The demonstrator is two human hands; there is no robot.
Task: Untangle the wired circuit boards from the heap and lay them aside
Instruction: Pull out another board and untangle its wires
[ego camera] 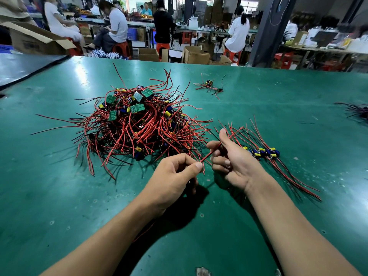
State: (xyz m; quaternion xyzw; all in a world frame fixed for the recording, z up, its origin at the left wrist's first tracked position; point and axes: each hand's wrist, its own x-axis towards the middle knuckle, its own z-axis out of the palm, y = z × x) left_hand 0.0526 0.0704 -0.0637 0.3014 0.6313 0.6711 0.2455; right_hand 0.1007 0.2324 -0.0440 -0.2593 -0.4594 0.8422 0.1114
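A heap (137, 124) of small green circuit boards tangled in red and black wires lies on the green table, left of centre. My left hand (175, 176) pinches a red wire (209, 155) between thumb and forefinger, just in front of the heap. My right hand (231, 158) holds the same wire further along, with its fingers curled and its thumb raised. To the right lies a row of sorted boards (264, 152) with their wires laid roughly parallel.
The green table (59, 196) stretches wide around my arms. A small separate cluster of wired boards (210, 86) lies at the back centre. A bundle of black wires (356, 111) sits at the right edge. People sit working at benches beyond the table.
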